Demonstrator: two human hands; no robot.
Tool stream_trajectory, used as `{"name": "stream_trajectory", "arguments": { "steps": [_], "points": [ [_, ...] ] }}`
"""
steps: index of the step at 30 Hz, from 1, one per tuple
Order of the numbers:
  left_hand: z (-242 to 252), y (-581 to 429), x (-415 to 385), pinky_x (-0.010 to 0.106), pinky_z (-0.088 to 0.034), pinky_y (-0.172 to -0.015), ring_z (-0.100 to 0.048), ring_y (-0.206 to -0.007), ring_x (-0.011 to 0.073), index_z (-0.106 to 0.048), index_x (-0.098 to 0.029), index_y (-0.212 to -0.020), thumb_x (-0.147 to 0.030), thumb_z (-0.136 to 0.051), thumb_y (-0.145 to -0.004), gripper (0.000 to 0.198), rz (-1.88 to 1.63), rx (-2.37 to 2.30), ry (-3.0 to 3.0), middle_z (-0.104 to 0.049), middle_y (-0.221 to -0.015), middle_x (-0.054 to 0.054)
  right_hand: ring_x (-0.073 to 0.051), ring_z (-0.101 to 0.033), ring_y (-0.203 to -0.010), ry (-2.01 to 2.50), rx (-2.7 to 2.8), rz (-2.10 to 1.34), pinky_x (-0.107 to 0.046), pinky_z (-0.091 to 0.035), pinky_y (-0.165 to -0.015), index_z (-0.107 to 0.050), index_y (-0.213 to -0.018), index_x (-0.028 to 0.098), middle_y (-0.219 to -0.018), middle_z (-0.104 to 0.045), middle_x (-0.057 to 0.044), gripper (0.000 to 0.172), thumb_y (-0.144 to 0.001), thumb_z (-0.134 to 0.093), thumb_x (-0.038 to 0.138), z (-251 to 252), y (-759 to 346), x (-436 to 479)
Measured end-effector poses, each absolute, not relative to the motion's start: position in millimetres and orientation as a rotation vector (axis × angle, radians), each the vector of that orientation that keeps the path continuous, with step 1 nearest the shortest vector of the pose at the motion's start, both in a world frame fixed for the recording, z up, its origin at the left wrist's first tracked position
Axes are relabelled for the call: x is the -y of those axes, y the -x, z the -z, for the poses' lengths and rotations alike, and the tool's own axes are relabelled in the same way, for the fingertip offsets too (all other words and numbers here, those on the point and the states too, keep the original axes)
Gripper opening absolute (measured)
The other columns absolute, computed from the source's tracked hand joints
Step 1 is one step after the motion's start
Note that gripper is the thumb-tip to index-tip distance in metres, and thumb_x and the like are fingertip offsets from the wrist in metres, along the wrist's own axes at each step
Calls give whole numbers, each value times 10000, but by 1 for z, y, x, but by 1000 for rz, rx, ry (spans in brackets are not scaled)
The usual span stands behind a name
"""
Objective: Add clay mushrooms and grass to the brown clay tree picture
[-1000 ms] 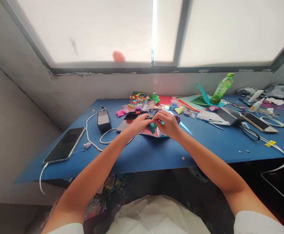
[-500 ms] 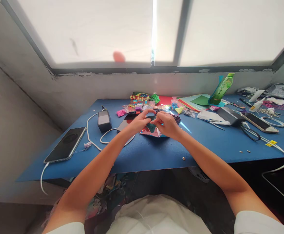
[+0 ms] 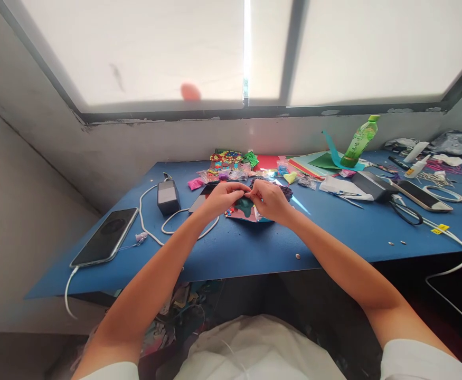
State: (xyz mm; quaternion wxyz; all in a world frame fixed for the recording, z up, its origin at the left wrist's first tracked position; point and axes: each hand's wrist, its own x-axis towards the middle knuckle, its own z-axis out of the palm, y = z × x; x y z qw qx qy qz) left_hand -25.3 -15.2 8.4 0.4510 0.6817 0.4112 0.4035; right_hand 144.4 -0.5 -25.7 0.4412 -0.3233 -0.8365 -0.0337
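Over the middle of the blue table (image 3: 254,248), my left hand (image 3: 220,198) and my right hand (image 3: 271,200) meet fingertip to fingertip. Both are closed in a pinch on something too small to make out. Just under them lies a small colourful sheet (image 3: 246,211) with a dark green piece on it. Small bags of beads and bright craft bits (image 3: 231,163) lie right behind my hands.
A phone (image 3: 106,236) on a white cable lies at the left, with a grey charger brick (image 3: 166,196) beside it. To the right are coloured paper sheets (image 3: 313,163), a green bottle (image 3: 359,141), another phone (image 3: 421,195), scissors (image 3: 407,212) and a glue bottle (image 3: 416,168).
My fingers have shifted slightly, staying pinched together over the sheet. The camera view has moved a little; the teal paper strip by the bottle shows again.
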Motion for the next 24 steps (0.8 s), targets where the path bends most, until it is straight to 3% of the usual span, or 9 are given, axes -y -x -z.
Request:
{"name": "stream_trajectory", "arguments": {
  "steps": [7,12,24],
  "points": [
    [-10,27,16,219,-425,-495,-535,-550,114,-712,-145,-749,-340,-651,-691,213,-1060,-1033,-1744,-644,-667,33,-161,-508,-642,807,2013,153,-259,-372,-590,-560,-732,216,-588,-550,-7,253,-938,-509,354,26,-147,-1],
    [-12,27,17,208,-339,-441,-420,-472,78,-685,-153,-693,-348,-677,-687,195,-1127,-1070,-1748,-541,-557,-15,-166,-543,-655,792,1982,214,-282,-417,-635,-657,-759,226,-684,-674,-43,338,-962,-472,424,26,-147,2],
    [-11,26,14,204,-354,-445,-462,-504,81,-630,-158,-676,-378,-693,-672,229,-1224,-1099,-1604,-541,-585,-23,-144,-565,-599,733,1992,227,-267,-449,-607,-680,-874,209,-682,-661,-44,363,-982,-405,419,22,-143,10]
  ]
}}
